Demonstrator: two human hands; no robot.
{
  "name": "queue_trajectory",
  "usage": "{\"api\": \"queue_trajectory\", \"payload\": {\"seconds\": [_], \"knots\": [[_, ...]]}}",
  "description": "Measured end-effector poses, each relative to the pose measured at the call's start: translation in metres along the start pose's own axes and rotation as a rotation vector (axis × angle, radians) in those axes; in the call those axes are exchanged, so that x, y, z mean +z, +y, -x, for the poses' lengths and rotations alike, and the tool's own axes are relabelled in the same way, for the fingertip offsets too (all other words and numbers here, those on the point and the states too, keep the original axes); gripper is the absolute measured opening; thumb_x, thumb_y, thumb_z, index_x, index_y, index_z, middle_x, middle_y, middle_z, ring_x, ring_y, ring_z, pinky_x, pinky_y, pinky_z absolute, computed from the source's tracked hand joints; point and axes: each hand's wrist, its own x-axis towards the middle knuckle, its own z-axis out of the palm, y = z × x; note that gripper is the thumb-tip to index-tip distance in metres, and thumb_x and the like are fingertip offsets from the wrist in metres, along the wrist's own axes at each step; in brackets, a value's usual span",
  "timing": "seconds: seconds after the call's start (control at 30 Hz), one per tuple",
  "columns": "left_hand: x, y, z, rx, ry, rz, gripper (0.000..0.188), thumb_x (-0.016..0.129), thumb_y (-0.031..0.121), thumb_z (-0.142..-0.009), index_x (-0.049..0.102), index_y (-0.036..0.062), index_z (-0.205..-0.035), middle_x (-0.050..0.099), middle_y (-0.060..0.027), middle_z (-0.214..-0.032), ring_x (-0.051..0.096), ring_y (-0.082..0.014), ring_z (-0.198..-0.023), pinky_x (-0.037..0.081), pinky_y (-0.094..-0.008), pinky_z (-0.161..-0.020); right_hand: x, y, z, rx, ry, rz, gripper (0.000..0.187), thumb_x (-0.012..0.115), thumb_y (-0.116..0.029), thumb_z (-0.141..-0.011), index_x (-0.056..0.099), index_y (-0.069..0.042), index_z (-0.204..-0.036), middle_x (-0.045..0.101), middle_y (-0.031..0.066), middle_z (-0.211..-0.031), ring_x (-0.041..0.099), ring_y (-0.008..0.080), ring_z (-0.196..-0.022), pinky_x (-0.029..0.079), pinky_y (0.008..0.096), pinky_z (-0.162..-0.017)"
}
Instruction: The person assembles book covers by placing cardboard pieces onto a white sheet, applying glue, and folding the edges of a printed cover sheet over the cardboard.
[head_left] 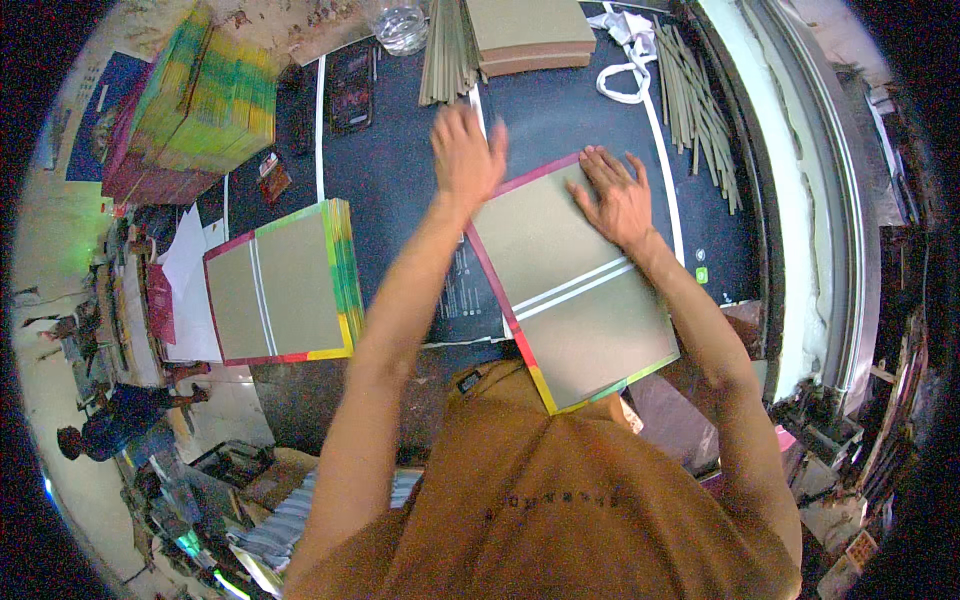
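Note:
A book cover [590, 330] lies slanted in front of me, its grey inner boards facing up. Coloured edging is folded along its rim, and two white lines cross between the boards. Its near corner reaches over the table's front edge, close to my shirt. My right hand [615, 195] rests on the cover's far right part, fingers spread and holding nothing. Just beyond the far left corner is my left hand [465, 155], slightly blurred, its fingers stretched toward a bundle of narrow grey board strips [448, 55]. It seems to hold nothing.
To the left lies a stack of similar covers [295, 285], with a taller multicoloured stack [205, 105] behind it. A pile of grey boards [535, 40], a white cloth [628, 45], loose strips [690, 110] and a glass bowl [400, 30] line the far side. A dark phone [350, 88] lies far left.

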Motion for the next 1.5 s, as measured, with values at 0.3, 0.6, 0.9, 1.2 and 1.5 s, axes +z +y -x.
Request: {"api": "queue_trajectory", "payload": {"seconds": [0.3, 0.6, 0.9, 1.2, 1.5], "knots": [[0.010, 0.010, 0.016, 0.027, -0.027, 0.037, 0.063, 0.052, 0.042, -0.101, 0.050, -0.0087, -0.138, 0.041, -0.0292, -0.151, 0.031, -0.0471, -0.145, 0.026, -0.0600, -0.118, 0.021, -0.094, 0.011, -0.119, 0.000, -0.006, 0.068, 0.050, -0.057, -0.099, 0.052, -0.007, -0.146, 0.053, 0.0139, -0.150, 0.038, 0.0275, -0.148, 0.012, 0.0581, -0.124], [0.006, 0.018, 0.017, 0.107, -0.029, -0.043, 0.068, 0.053, 0.048, -0.101, 0.050, -0.0066, -0.140, 0.040, -0.0285, -0.153, 0.031, -0.0451, -0.146, 0.025, -0.0588, -0.119, -0.068, 0.004, 0.127, 0.525, 0.126, -0.266, 0.033, 0.070, -0.036, -0.095, 0.074, -0.005, -0.105, 0.074, 0.0168, -0.093, 0.070, 0.0350, -0.096, 0.051, 0.0479, -0.089], [-0.002, 0.003, 0.019, 0.175, 0.131, 0.441, 0.038, 0.059, 0.033, -0.101, 0.061, 0.0025, -0.122, 0.061, -0.0170, -0.121, 0.054, -0.0361, -0.116, 0.040, -0.0486, -0.102, -0.043, -0.037, 0.339, 1.275, -0.195, -1.829, 0.041, 0.072, -0.028, -0.096, 0.057, -0.004, -0.126, 0.069, 0.0111, -0.100, 0.066, 0.0204, -0.092, 0.055, 0.0353, -0.076], [-0.160, 0.076, 0.129, 0.236, -0.426, 0.692, 0.066, 0.086, 0.037, -0.076, 0.057, 0.0037, -0.126, 0.058, -0.0210, -0.129, 0.055, -0.0388, -0.122, 0.042, -0.0488, -0.107, -0.064, -0.074, 0.207, 1.149, -0.141, -1.482, 0.035, 0.076, -0.031, -0.093, 0.067, -0.005, -0.072, 0.065, 0.0105, -0.054, 0.052, 0.0126, -0.039, 0.041, 0.0274, -0.041], [-0.192, 0.084, 0.202, 0.361, -0.037, 0.472, 0.023, 0.077, 0.016, -0.080, 0.071, 0.0084, -0.101, 0.064, -0.0047, -0.104, 0.063, -0.0251, -0.099, 0.045, -0.0473, -0.083, -0.100, -0.117, 0.150, 1.090, -0.013, -1.543, 0.030, 0.076, -0.020, -0.092, 0.070, 0.004, -0.075, 0.064, 0.0100, -0.058, 0.057, 0.0167, -0.040, 0.043, 0.0278, -0.039]]}}
